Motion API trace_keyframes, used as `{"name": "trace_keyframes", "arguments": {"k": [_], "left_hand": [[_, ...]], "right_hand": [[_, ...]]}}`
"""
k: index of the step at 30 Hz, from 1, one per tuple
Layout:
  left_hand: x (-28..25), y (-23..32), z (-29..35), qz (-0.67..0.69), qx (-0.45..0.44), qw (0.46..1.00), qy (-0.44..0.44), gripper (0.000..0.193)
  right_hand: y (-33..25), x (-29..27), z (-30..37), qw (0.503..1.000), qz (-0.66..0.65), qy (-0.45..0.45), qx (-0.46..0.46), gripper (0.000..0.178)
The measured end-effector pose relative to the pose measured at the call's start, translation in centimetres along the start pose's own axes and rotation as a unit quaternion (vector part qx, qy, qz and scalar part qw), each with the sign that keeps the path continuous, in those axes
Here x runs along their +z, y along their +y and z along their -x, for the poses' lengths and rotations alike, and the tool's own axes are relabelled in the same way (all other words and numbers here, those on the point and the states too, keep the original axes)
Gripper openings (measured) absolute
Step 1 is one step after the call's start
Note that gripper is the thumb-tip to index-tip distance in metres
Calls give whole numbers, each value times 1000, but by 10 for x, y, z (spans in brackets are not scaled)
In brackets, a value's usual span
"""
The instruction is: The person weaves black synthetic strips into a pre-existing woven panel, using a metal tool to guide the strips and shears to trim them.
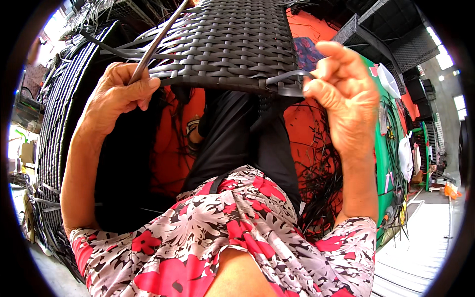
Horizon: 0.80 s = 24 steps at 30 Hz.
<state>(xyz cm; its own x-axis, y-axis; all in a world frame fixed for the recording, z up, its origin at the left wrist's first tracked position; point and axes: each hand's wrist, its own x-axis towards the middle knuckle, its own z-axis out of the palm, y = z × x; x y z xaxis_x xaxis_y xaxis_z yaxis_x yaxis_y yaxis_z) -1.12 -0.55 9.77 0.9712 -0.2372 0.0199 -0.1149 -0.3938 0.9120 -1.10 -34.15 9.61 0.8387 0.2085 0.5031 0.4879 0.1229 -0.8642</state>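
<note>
A dark grey woven panel of flat plastic strips (227,49) stretches ahead of me, its near edge lying above my legs. My left hand (118,91) is closed at the panel's left near corner, gripping a long flat strip (161,39) that slants up and to the right over the weave. At the right near corner, a grey strip end (292,75) comes out of the weave in a short loop. My right hand (349,96) pinches its tip between thumb and forefinger, the other fingers being curled loosely.
Several loose strips (131,49) stick out from the panel's left side. A tall ribbed black woven piece (54,133) stands at my left. Tangled strip scraps (319,168) lie on the red surface (307,128) at right. Beyond is a green surface (383,173) with tools and strips.
</note>
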Motion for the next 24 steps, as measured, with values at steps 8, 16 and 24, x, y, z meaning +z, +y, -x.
{"name": "trace_keyframes", "arguments": {"k": [8,16,24], "left_hand": [[-13,1,-4,10,15,999,-35,33],[-103,-8,19,-106,-17,984,139,26],[-131,-27,14,-255,-1,937,239,35]], "right_hand": [[-32,-19,-24,927,360,-93,-41,41],[-30,4,-55,772,518,-172,-325,23],[19,-33,-6,939,330,-65,-65,13]]}}
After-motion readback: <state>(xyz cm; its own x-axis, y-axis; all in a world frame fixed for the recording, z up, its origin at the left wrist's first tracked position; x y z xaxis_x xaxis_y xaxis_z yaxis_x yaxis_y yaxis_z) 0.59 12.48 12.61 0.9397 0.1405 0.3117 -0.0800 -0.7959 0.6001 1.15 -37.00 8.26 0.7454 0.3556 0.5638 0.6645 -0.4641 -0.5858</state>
